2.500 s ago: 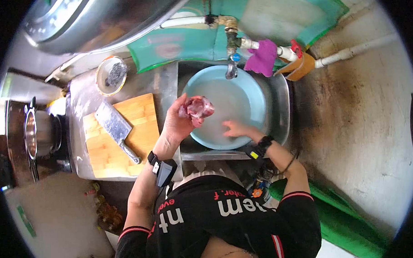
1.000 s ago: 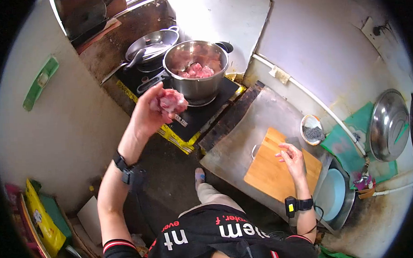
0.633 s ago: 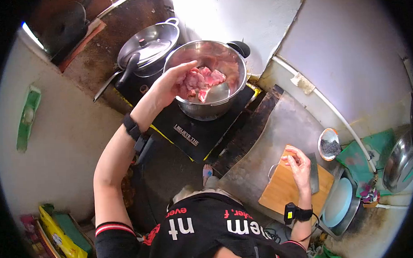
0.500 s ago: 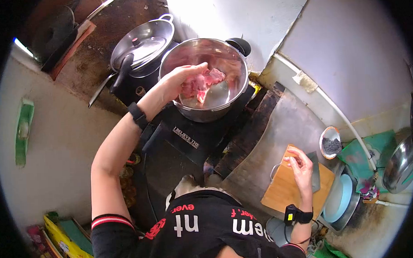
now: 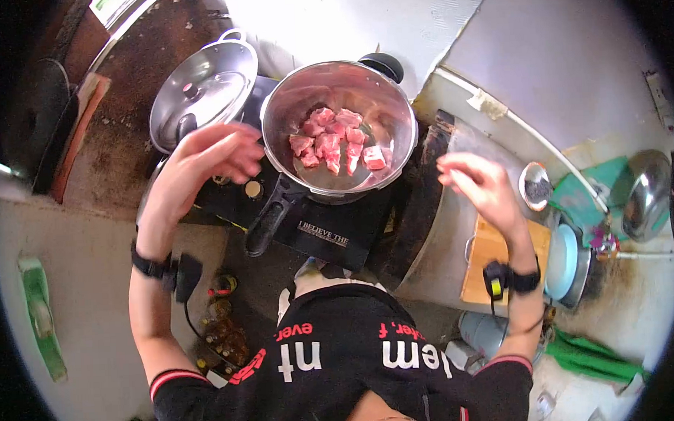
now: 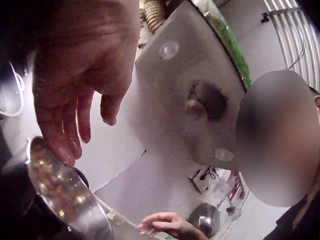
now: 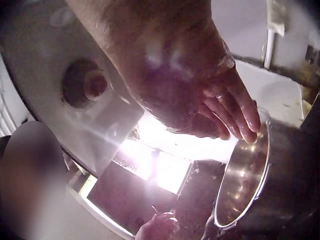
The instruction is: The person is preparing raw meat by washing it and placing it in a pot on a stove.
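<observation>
A steel pot (image 5: 292, 93) stands on a black cooktop (image 5: 364, 243), with several chunks of raw meat (image 5: 331, 144) spread on its bottom. My left hand (image 5: 209, 159) hangs at the pot's left side, fingers loosely bent and holding nothing. Above the cutting board's side of the counter, to the right of the pot, my right hand (image 5: 481, 187) is raised with relaxed fingers and nothing in them. The left wrist view shows the fingers of my left hand (image 6: 82, 85) dangling near the pot. Wet fingers of my right hand (image 7: 185, 85) overlap the pot's rim in the right wrist view.
The pot's long black handle (image 5: 267, 220) juts toward my body. A lidded pan (image 5: 207, 96) sits behind my left hand. On the right are a steel counter (image 5: 431, 255), a wooden cutting board (image 5: 476, 261), a small bowl (image 5: 525, 185) and a blue basin (image 5: 561, 262) in the sink.
My left hand carried the meat from over the basin into the pot, released it, and has withdrawn left. My right hand has risen toward the pot. The head view has swung to the stove.
</observation>
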Available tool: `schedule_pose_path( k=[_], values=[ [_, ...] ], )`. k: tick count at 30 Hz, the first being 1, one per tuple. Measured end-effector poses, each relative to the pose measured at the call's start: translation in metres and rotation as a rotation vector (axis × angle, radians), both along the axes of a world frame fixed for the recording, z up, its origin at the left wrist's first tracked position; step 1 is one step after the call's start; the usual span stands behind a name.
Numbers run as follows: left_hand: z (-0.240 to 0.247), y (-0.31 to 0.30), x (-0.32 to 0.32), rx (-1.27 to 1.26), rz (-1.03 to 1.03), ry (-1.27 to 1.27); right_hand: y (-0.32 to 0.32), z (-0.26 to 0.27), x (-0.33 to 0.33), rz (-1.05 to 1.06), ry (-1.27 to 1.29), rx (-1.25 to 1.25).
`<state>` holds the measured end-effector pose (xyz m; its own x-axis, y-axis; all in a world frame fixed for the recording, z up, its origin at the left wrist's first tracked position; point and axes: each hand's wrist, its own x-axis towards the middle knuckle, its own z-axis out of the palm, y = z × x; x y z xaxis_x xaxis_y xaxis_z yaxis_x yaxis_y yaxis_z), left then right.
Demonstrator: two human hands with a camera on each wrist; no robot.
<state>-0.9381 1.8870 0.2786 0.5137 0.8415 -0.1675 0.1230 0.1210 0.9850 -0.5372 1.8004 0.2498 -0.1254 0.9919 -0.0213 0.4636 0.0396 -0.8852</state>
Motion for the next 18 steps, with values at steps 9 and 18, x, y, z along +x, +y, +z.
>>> schedule_pose_path(
  k=[9,18],
  values=[
    [-0.102,-0.079,-0.115,-0.293,0.280,-0.183,0.179,-0.127,-0.085,0.672,-0.217,0.007],
    [-0.186,-0.118,-0.140,-0.554,0.372,-0.310,0.195,-0.150,-0.127,1.009,-0.830,-0.379]
  ],
)
